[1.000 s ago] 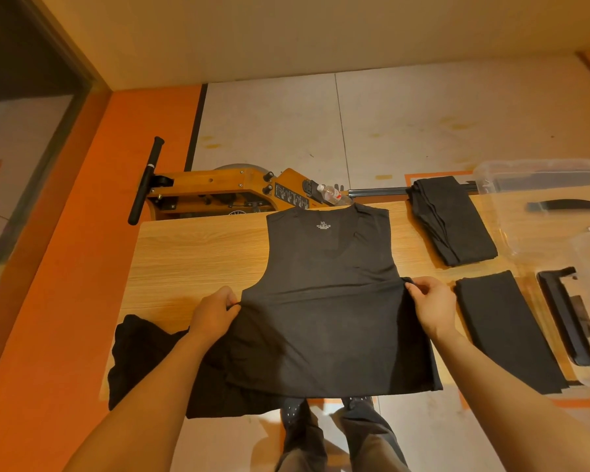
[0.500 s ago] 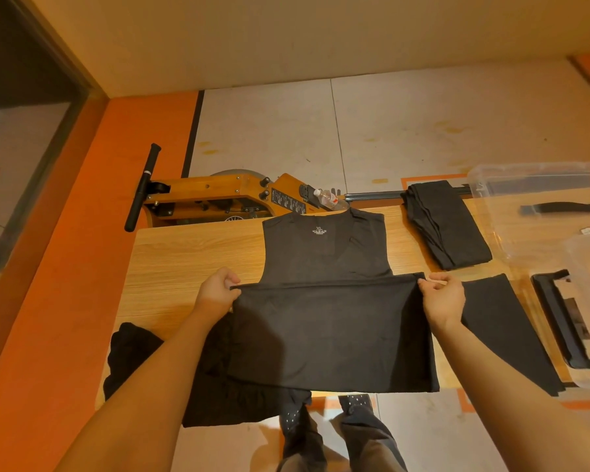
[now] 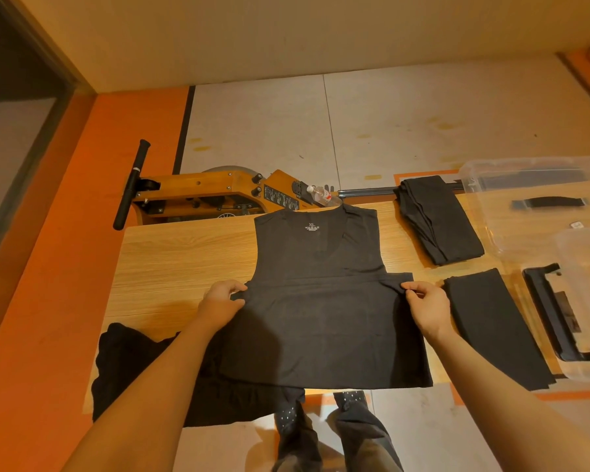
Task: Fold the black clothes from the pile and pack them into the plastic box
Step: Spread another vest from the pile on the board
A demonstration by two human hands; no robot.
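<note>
Seen from the head camera, a black sleeveless cotton top lies flat on the light wooden table, long axis running near to far, collar at the far end. Left hand and right hand each pinch a side edge at the armholes, equally near. Folded black garments sit right, beside the clear plastic box; the unfolded black pile lies near-left.

A vest lies mid-table, a hand pinching each side edge. The clothes pile sits at its near left. Two folded garments lie right (one behind the other), and the plastic box stands farther right.
</note>
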